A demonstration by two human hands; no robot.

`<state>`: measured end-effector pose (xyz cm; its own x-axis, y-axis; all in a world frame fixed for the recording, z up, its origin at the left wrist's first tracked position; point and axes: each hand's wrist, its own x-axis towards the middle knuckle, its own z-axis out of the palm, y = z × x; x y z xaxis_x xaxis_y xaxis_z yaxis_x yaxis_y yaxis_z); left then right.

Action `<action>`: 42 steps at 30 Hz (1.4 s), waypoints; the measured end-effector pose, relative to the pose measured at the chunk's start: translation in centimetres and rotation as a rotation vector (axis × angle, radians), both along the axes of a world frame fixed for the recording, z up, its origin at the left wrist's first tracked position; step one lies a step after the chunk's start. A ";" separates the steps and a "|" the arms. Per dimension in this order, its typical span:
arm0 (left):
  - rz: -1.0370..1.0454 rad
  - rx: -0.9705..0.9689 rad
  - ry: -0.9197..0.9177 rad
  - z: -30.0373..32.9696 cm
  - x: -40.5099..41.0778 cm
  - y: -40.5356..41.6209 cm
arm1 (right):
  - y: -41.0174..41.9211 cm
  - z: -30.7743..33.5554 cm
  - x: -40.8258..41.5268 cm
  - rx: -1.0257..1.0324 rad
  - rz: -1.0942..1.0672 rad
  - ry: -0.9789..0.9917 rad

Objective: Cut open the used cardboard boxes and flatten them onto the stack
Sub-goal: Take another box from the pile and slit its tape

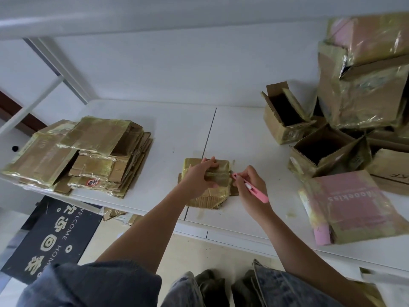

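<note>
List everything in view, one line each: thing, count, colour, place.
small taped box: one, brown, table centre, under the left hand
pink cutter: one, at the box's right edge
flattened stack: one pile, brown with yellowish tape, table left
uncut boxes: a heap, count unclear, brown, table right
pink printed box: one, near right edge
table: one, white
doormat: one, dark, floor left
left hand: fingers curled over the box
right hand: grip on the cutter
</note>
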<state>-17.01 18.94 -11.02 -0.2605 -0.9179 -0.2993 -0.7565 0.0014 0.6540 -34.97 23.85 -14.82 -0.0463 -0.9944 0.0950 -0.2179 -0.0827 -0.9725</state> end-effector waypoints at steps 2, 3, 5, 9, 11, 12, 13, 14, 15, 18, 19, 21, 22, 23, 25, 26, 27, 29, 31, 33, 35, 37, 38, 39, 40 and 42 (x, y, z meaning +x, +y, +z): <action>0.002 0.000 -0.006 0.0 -0.1 0.0 | 0.7 -0.2 0.0 0.011 0.012 -0.016; 0.003 -0.003 -0.009 0.0 -0.1 0.1 | 1.2 -0.3 0.0 0.022 0.021 -0.020; 0.007 -0.011 -0.013 -0.1 -0.1 0.2 | 2.1 -0.5 -0.3 0.042 0.049 -0.002; 0.002 -0.017 -0.016 -0.1 -0.1 0.3 | 2.1 0.0 -1.2 0.077 0.012 -0.082; 0.003 -0.022 -0.013 -0.1 -0.1 0.3 | 1.3 0.6 -1.4 0.080 -0.040 -0.136; 0.006 -0.025 -0.008 -0.1 -0.1 0.4 | 0.8 0.8 -1.3 0.077 -0.046 -0.142; 0.008 -0.027 -0.003 -0.2 -0.1 0.4 | 0.4 1.0 -1.0 0.079 -0.044 -0.139; 0.009 -0.028 -0.001 -0.2 -0.1 0.5 | 0.0 1.1 -0.6 0.086 -0.040 -0.133; 0.009 -0.028 0.000 -0.1 -0.1 0.5 | -0.2 1.1 -0.1 0.093 -0.037 -0.131; 0.009 -0.030 0.003 -0.1 0.0 0.5 | -0.7 0.9 0.9 0.100 -0.048 -0.138; 0.009 -0.033 0.001 -0.1 0.0 0.5 | -0.8 0.8 1.0 0.100 -0.052 -0.140; 0.011 -0.036 -0.002 -0.2 0.0 0.4 | -0.9 0.7 1.0 0.093 -0.053 -0.136; 0.011 -0.035 -0.005 -0.2 0.0 0.4 | -0.9 0.7 0.9 0.087 -0.050 -0.129; 0.009 -0.035 -0.011 -0.3 -0.1 0.4 | -0.8 0.6 0.8 0.082 -0.044 -0.121; 0.008 -0.036 -0.027 -0.2 -0.2 0.4 | -0.6 0.4 0.9 0.070 -0.032 -0.102; 0.009 -0.037 -0.032 -0.2 -0.2 0.3 | -0.4 0.3 0.9 0.064 -0.028 -0.091; 0.011 -0.038 -0.035 -0.2 -0.2 0.3 | -0.2 0.2 1.0 0.058 -0.025 -0.081; 0.013 -0.036 -0.034 -0.2 -0.2 0.3 | 0.1 -0.1 0.9 0.043 -0.016 -0.083; 0.011 -0.032 -0.033 -0.2 -0.1 0.2 | 0.5 -0.4 0.8 0.038 -0.004 -0.094; 0.004 -0.031 -0.032 -0.2 -0.1 0.3 | 0.8 -0.5 0.7 0.032 0.002 -0.087; 0.002 -0.028 -0.033 -0.1 -0.2 0.3 | 0.9 -0.6 0.6 0.016 -0.001 -0.064; 0.005 -0.019 -0.026 0.0 -0.1 0.3 | 1.2 -0.7 0.2 0.010 -0.001 -0.041; 0.005 -0.015 -0.026 0.0 -0.1 0.3 | 1.4 -0.8 0.0 0.010 0.010 -0.028; 0.006 -0.013 -0.032 0.1 -0.2 0.3 | 1.7 -0.9 -0.3 0.010 0.028 -0.011; 0.004 -0.013 -0.040 0.1 -0.2 0.2 | 2.1 -1.0 -0.5 0.010 0.046 0.004; -0.001 -0.017 -0.040 0.1 -0.1 0.1 | 2.4 -0.9 -0.8 0.000 0.049 -0.012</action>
<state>-17.15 19.08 -10.92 -0.2496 -0.9227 -0.2938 -0.7819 0.0130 0.6233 -35.81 26.29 -15.69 0.0009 -0.9955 0.0949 -0.2015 -0.0931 -0.9751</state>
